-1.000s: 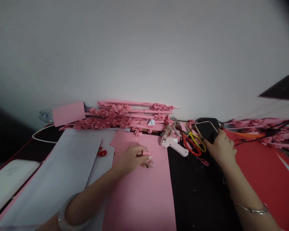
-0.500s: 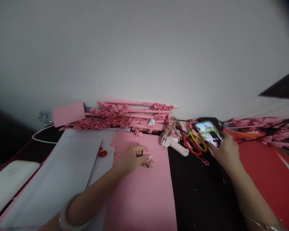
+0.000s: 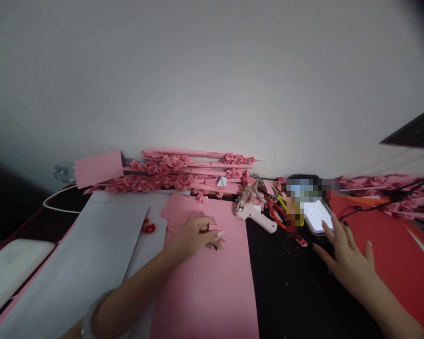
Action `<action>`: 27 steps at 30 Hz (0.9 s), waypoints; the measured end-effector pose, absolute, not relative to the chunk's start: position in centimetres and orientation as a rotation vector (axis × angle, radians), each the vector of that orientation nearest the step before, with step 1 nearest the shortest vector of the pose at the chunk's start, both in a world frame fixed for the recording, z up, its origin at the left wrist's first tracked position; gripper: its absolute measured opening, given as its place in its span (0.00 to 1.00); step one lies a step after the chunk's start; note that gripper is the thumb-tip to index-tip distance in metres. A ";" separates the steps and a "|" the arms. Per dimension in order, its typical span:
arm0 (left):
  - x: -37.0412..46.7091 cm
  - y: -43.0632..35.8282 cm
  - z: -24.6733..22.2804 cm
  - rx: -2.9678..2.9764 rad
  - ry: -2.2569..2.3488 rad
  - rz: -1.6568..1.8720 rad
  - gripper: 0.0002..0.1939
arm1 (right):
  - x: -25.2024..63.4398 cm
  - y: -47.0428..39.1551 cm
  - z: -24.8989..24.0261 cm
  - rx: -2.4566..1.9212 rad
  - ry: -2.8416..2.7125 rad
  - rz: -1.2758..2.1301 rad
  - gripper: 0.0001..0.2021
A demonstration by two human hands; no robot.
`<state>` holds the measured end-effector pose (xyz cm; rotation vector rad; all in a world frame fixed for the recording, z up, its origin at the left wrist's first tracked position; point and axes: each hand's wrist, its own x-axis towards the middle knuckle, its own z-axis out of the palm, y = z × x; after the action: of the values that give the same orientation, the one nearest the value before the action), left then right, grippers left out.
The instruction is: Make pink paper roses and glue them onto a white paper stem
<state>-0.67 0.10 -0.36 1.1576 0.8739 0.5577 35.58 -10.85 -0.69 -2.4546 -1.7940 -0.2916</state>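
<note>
My left hand (image 3: 194,235) is closed in a pinch around a small folded piece of pink paper (image 3: 215,227), just above a large pink paper sheet (image 3: 205,296). To the right, my right hand (image 3: 353,261) has its fingers spread, with one fingertip at the lit screen of a phone (image 3: 316,215). The phone leans at the back of the black surface and shows what looks like a keypad; part of it is pixelated. A white hot glue gun (image 3: 257,217) lies between the two hands, beside pliers or scissors with red and yellow handles (image 3: 276,211).
Pink paper flower stems (image 3: 162,179) are piled along the wall. White sheets (image 3: 81,254) and a white device (image 3: 14,266) lie at left, near a small red item (image 3: 149,228). Red paper (image 3: 385,249) covers the right, below a dark lamp-like shape (image 3: 413,131).
My right hand has let go of the phone and drawn back toward me, fingers spreading. The phone's screen has changed from a picture to a white keypad-like display. My left hand stays put.
</note>
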 end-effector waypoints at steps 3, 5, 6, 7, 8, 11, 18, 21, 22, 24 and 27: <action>-0.7 0.1 -0.4 1.170 0.874 0.561 0.09 | 35.4 -9.5 0.5 -2.412 -1.819 -0.313 0.33; -0.7 0.2 -0.4 1.177 0.872 0.557 0.09 | 35.2 -8.8 1.3 -2.377 -1.837 -0.359 0.32; -0.7 0.2 -0.4 1.178 0.872 0.554 0.09 | 35.1 -8.5 1.5 -2.366 -1.843 -0.374 0.32; -0.7 0.2 -0.5 1.177 0.874 0.555 0.09 | 35.1 -8.3 1.5 -2.361 -1.853 -0.379 0.32; -0.7 0.2 -0.5 1.177 0.877 0.556 0.09 | 35.0 -8.1 1.5 -2.361 -1.861 -0.377 0.32; -0.7 0.2 -0.6 1.184 0.880 0.559 0.10 | 34.8 -7.7 0.9 -2.387 -1.896 -0.331 0.31; -0.8 0.2 -0.7 1.196 0.882 0.548 0.10 | 34.8 -7.9 0.5 -2.393 -1.774 -0.303 0.31; -0.8 0.2 -0.8 1.199 0.885 0.550 0.10 | 35.0 -8.2 0.7 -2.423 -1.729 -0.248 0.31; -0.8 0.2 -0.8 1.198 0.885 0.551 0.10 | 35.0 -8.4 0.8 -2.431 -1.717 -0.227 0.31; -0.7 0.2 -0.7 1.199 0.888 0.546 0.10 | 35.1 -8.6 0.9 -2.426 -1.665 -0.213 0.32; -0.8 0.2 -0.6 1.196 0.891 0.540 0.10 | 35.2 -9.1 1.0 -2.420 -1.542 -0.232 0.35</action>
<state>-0.76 0.21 -0.59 1.1962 0.8910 0.5398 35.18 -9.09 1.04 -2.4199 -1.5425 -0.2323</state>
